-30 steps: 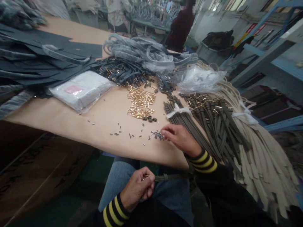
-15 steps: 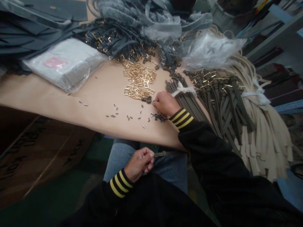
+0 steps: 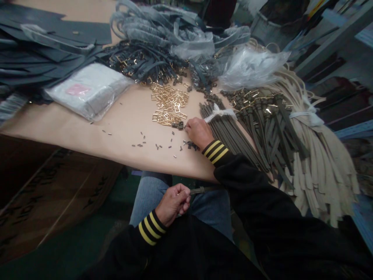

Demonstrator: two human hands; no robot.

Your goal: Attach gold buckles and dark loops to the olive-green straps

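Over my lap, my left hand point(image 3: 174, 204) pinches the end of a thin olive strap point(image 3: 198, 190) with a small loop around it. The strap runs off to the right, where my right sleeve hides the rest. On the table, my right hand point(image 3: 199, 133) has its fingers closed beside a few small dark loops point(image 3: 178, 125). Whatever lies between those fingertips is hidden. Just under that hand is a heap of small dark metal pieces point(image 3: 190, 145). Gold buckles point(image 3: 171, 99) lie piled behind the loops.
Olive straps tied with white point(image 3: 233, 128) lie right of my hand, beside buckled olive straps point(image 3: 279, 128) and beige straps point(image 3: 326, 167). Dark buckled straps point(image 3: 145, 62) and a plastic-wrapped packet point(image 3: 90, 91) are at the back left. A cardboard box point(image 3: 67, 194) stands below the table edge.
The view has shifted slightly. My right hand has come a little nearer to me, covering more of the dark metal pieces. My left hand keeps its pinch on the strap.
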